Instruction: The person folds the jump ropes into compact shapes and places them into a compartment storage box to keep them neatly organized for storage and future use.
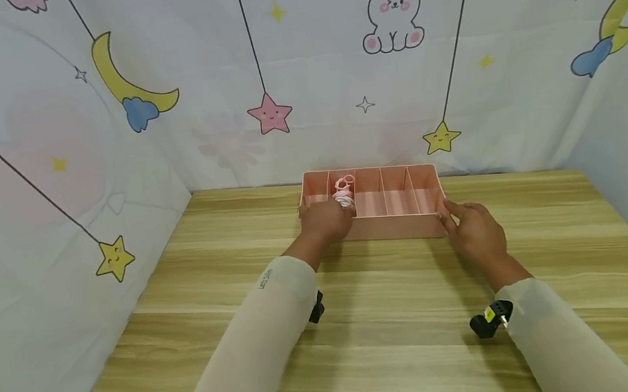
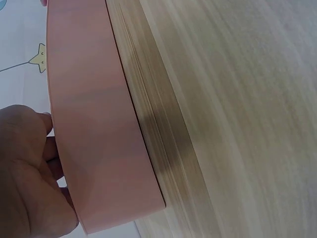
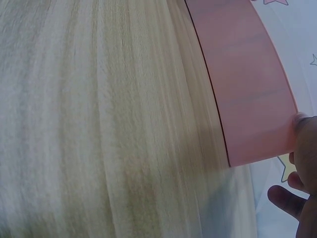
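Note:
A pink storage box (image 1: 396, 226) with a row of compartments stands on the wooden table against the back curtain. In its second compartment from the left lies a bundled white and pink cable (image 1: 342, 193). My left hand (image 1: 326, 220) reaches over the front rim at the left end and grips the box there, close beside the cable. Some of its fingers are hidden behind the rim in the left wrist view. At the right end, my right hand (image 1: 478, 233) pinches the corner, thumb on the front rim; the lower fingers stay apart from it in the right wrist view.
White curtains (image 1: 316, 41) printed with stars, moons and rabbits enclose the table (image 1: 403, 317) at the back and both sides. Small black devices (image 1: 491, 320) sit at both wrists, over the pale sleeves.

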`<state>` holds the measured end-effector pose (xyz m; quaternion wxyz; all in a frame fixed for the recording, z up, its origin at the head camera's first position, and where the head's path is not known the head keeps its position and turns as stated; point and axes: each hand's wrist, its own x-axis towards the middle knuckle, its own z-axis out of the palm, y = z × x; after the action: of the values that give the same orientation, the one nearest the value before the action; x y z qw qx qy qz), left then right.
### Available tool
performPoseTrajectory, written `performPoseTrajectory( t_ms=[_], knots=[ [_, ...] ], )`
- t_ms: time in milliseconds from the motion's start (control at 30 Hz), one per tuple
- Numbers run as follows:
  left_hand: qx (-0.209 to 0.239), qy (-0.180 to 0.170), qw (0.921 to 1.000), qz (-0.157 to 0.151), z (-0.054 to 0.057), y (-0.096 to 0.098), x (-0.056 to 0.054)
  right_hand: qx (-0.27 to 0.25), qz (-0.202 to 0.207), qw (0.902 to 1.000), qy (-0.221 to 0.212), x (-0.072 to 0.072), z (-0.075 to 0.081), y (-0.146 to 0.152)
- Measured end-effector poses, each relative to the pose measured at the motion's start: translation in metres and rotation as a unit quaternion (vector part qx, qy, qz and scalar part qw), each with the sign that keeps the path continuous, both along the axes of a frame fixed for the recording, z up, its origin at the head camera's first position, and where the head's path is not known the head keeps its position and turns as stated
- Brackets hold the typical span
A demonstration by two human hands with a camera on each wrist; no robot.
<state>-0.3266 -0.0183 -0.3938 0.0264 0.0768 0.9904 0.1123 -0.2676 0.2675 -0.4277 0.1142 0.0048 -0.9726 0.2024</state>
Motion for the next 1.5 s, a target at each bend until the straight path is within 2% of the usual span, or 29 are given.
performPoseTrajectory(
  t_ms=[133,300,500,600,733,1200,1500],
  knots=[
    [-0.01,-0.007,0.9998,-0.013,-0.004,0.001,0.001,0.0,-0.003,1.0,-0.002,0.001,0.0,0.001],
    [-0.001,-0.004,0.9995,-0.03,-0.007,0.0,0.005,-0.001,-0.005,1.0,0.004,0.001,-0.001,0.002],
    [0.003,0.004,0.9995,-0.032,-0.018,-0.003,0.009,-0.006,-0.004,0.9998,-0.018,0.006,-0.008,0.001],
    [-0.001,0.014,0.9992,-0.038,-0.022,-0.003,0.01,-0.009,-0.006,0.9999,-0.006,0.009,-0.009,0.001],
    [-0.006,0.025,0.999,-0.036,-0.021,-0.003,0.009,-0.005,-0.003,1.0,0.007,0.007,-0.008,0.001],
    [-0.001,0.021,0.9993,-0.031,-0.014,-0.004,0.008,0.0,-0.007,1.0,0.0,0.003,-0.001,0.0],
    [0.005,0.027,0.9992,-0.031,-0.015,-0.004,0.004,-0.001,-0.011,0.9999,0.008,0.0,-0.001,-0.001]
  ],
)
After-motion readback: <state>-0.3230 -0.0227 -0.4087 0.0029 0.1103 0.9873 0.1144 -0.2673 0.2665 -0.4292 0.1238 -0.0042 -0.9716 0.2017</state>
